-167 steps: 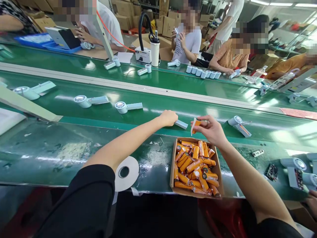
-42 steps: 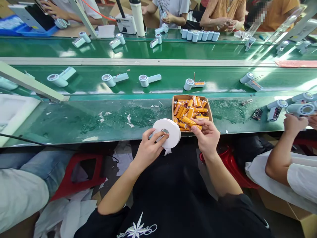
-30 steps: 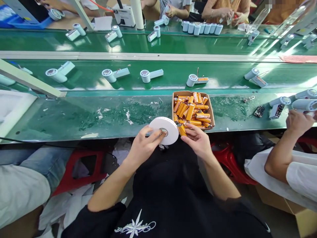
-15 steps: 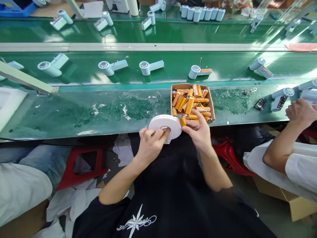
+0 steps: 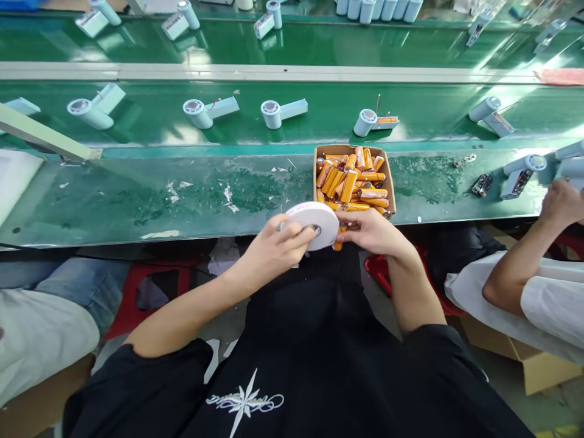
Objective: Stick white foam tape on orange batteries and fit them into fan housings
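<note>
Orange cylinder (image 5: 337,246): sitting just off the carton's (image 5: 391,185) near-left corner, on the person's side. Right hand (image 5: 365,231) is pinching it, thumb and fingers clamped on the upper part, so only bits are showing. Long axis seems to be running roughly toward the wearer's body, but fingers are hiding too much to be certain.

Key relation: the cylinder is lying directly right of the white roll (image 5: 312,218), right by its rim. Can't tell if the two are touching. Right hand is nearer the cylinder; left hand (image 5: 285,243) is coming at it from across the roll.

Left hand is clamping the roll, fingertips hooking into the core. Roll is tilting, flat face toward the wearer, and is covering the carton's near-left corner from this view. Both hands are working close together in front of the carton.

Further out: loose orange cylinders (image 5: 348,185) are filling the carton, pointing various ways. Beyond the carton, a pale blue unit (image 5: 365,123) is resting on the green belt (image 5: 319,137), an orange strip showing in its handle. Right of the carton, a small circuit board (image 5: 482,184) is lying on the bench (image 5: 429,210); farther right, a co-worker's hand (image 5: 561,204) is gripping another pale blue unit.
</note>
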Demonstrator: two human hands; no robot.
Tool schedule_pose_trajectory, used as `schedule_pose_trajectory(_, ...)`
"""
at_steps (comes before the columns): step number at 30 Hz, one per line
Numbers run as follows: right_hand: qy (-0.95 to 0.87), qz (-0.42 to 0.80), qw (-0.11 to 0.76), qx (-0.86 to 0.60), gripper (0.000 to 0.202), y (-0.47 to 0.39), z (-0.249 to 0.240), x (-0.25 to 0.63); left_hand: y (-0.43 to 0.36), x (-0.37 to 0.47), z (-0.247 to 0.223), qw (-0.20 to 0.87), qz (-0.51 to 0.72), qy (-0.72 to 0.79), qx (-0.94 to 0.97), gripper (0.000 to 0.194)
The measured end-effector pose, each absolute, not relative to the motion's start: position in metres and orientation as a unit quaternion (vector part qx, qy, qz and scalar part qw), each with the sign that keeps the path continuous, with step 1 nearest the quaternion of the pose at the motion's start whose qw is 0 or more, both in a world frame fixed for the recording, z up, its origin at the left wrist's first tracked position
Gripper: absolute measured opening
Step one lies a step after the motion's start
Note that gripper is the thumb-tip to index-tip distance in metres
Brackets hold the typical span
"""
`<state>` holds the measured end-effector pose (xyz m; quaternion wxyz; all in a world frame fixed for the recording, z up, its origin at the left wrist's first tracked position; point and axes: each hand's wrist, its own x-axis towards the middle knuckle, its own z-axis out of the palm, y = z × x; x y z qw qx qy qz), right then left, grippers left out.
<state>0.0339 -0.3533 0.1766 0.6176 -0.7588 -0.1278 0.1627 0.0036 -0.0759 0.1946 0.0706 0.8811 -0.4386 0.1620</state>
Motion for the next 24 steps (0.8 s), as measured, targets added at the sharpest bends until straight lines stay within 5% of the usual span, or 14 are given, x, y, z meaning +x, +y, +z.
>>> schedule_pose_trajectory(3,0.028,-0.019,0.769,-0.638,0.05,-0.332,0.153,0.024,-0.088,-0.003,0.188,0.046,0.229,-0.362,0.903,0.036)
schedule_pose_trajectory(6,0.12,-0.151,0.825,-0.531,0.052,-0.318,0.135,0.015,-0.114,-0.023,0.17,0.087,0.294,-0.256,0.917,0.037)
schedule_pose_trajectory(12,0.115,-0.231,0.841,-0.475,0.038,-0.366,0.159,0.023,-0.122,-0.055,0.142,0.253,0.172,-0.311,0.9,0.033)
schedule_pose_trajectory(21,0.15,-0.205,0.9,-0.355,0.031,-0.35,0.181,0.003,-0.037,0.018,0.15,0.124,0.129,-0.057,0.982,0.05)
schedule_pose_trajectory(24,0.155,-0.178,0.921,-0.309,0.03,-0.34,0.185,-0.001,-0.037,0.025,0.15,0.157,0.15,-0.074,0.973,0.057)
